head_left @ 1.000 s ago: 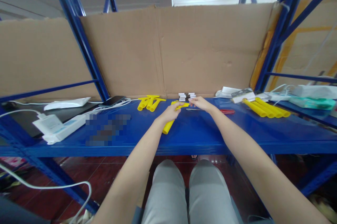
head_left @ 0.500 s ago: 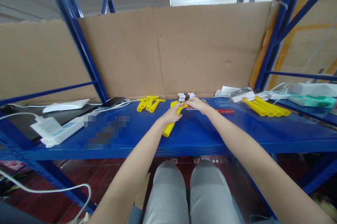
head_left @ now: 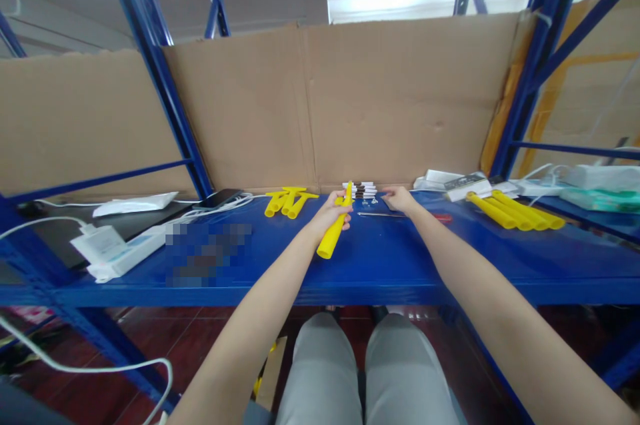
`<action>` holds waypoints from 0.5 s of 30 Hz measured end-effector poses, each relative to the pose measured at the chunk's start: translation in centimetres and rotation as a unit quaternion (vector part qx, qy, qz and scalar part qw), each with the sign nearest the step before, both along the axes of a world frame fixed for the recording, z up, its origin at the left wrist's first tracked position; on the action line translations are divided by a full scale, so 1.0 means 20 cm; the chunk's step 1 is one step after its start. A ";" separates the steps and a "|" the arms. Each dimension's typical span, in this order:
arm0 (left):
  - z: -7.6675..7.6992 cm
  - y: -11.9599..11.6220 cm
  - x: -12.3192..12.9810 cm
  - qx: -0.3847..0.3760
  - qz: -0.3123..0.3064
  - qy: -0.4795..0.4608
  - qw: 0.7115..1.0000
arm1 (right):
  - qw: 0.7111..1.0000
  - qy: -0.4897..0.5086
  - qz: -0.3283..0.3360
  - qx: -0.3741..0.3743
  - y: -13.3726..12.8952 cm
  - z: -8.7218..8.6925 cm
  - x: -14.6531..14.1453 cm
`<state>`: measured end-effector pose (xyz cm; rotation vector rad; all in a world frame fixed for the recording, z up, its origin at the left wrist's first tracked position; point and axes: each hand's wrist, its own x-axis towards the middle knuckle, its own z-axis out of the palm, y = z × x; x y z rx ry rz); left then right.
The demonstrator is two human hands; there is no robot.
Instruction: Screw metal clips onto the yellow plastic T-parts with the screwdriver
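Observation:
My left hand (head_left: pixel 333 213) is wrapped round a yellow plastic tube (head_left: pixel 329 243), whose open round end points toward me and whose narrow far part rises above the fingers. My right hand (head_left: pixel 399 199) is apart from it, low over the shelf, fingers drawn together and pointing down; a small greyish thing shows at the fingertips, too small to name. Under that wrist lies a screwdriver with a red handle (head_left: pixel 443 218), its shaft pointing left. Between the hands, a row of small white-and-dark pieces (head_left: pixel 364 190) sits with tiny bits in front.
Several yellow T-shaped pieces (head_left: pixel 295 204) lie to the left, several yellow tubes (head_left: pixel 515 212) to the right. A white power strip (head_left: pixel 123 255) with cables is at far left. Cardboard (head_left: pixel 400 98) stands behind the blue shelf (head_left: pixel 390 255); blue posts (head_left: pixel 175 118) rise at both sides.
My right hand has left the yellow tube and moved right to the shelf surface. My left hand still holds the tube, now turned with its far end raised. The view has shifted slightly.

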<state>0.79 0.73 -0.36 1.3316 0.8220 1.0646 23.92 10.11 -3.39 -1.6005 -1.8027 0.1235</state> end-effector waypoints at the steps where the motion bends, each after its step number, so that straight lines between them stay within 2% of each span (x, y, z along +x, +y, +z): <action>1: -0.01 0.01 0.00 -0.004 -0.011 -0.010 1.000 | 1.000 -0.025 -0.011 -0.012 0.01 0.00 0.00; 6: -0.03 0.01 0.00 -0.020 -0.029 -0.017 0.999 | 0.984 -0.160 -0.037 -0.073 -0.03 0.05 -0.10; 9: -0.02 0.01 -0.01 -0.028 -0.033 -0.010 0.999 | 0.972 -0.225 -0.038 -0.065 -0.07 0.09 -0.17; 15: -0.01 0.01 -0.02 -0.025 -0.035 -0.016 0.999 | 0.962 -0.267 -0.013 -0.061 -0.10 0.11 -0.21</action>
